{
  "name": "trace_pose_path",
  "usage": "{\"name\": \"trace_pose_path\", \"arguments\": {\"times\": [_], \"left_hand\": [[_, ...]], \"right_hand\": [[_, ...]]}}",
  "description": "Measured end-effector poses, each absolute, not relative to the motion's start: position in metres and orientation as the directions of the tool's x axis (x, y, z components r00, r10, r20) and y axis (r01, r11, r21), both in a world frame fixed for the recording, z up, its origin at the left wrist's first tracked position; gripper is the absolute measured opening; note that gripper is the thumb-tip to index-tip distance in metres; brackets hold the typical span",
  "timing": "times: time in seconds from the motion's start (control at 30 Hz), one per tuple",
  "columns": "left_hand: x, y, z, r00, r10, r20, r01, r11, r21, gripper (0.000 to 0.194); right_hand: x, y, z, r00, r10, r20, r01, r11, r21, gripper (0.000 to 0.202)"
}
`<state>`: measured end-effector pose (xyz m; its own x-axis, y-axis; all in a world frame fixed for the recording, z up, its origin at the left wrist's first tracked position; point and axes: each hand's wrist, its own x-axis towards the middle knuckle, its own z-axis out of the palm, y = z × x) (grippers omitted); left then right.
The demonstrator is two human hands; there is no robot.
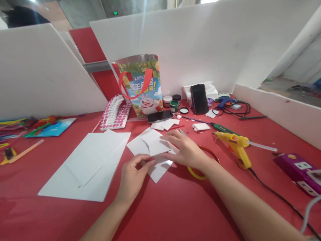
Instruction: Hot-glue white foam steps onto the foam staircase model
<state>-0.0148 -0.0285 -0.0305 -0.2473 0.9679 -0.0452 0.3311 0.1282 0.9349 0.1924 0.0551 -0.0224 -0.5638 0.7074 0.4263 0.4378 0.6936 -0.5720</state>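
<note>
Over the middle of the table my right hand [187,149] grips the right edge of a small white board piece [155,142], thumb below and fingers above. My left hand [134,175] is closed in a pinch at the near corner of that piece; its fingertips partly hide the contact. Beneath lie other white board pieces [156,170], overlapping at angles. Partly under my right hand and forearm are scissors with yellow and orange handles [197,174]. Left of my left hand rests a large white board sheet [100,182] with a smaller white sheet [86,164] on it.
A yellow glue gun [237,145] with a cord lies right, near a purple power strip [294,170]. Behind are a phone [160,116], paint jars [174,106], a printed bag [144,87] and a standing black phone [199,99]. A utility knife [9,154] lies left. White panels [188,50] border the table.
</note>
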Motion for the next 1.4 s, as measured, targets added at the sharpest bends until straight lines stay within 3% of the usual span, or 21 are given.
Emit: {"name": "trace_pose_path", "arguments": {"times": [0.57,1.4], "left_hand": [[-0.006,-0.024,-0.033,-0.263,0.965,0.013,0.334,0.078,0.939,0.014],[-0.008,-0.022,-0.039,-0.218,0.969,0.119,0.426,-0.015,0.905,0.013]], "right_hand": [[0.192,0.058,-0.026,-0.569,0.681,0.462,0.427,0.724,-0.541,0.034],[0.192,0.057,-0.027,-0.584,0.684,0.437,0.47,0.724,-0.505,0.032]]}}
